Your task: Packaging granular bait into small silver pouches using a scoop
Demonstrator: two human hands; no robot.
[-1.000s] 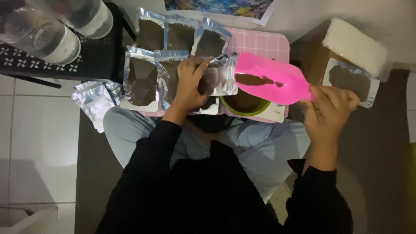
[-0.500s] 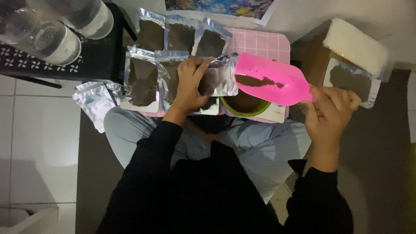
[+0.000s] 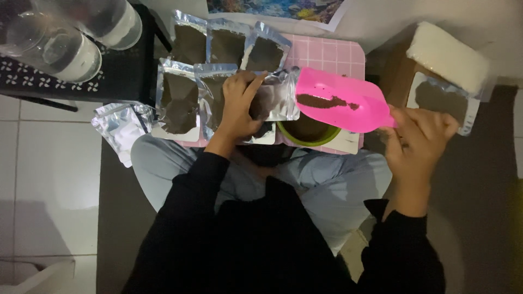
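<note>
Pink scoop (image 3: 343, 100) handle pinched in right hand (image 3: 417, 144) fingers (image 3: 403, 117), blade extending leftward.

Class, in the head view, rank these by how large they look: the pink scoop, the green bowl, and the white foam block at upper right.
1. Pink scoop.
2. White foam block, close to the scoop, so that order is unsure.
3. Green bowl, smallest, though the scoop hides part of it.

My left hand (image 3: 239, 106) reaches forward from its black sleeve, fingers curled down in a closed grip. My right hand (image 3: 419, 144) is raised out to the side, fingers closed in a tight grip, wrist bent slightly inward.
</note>
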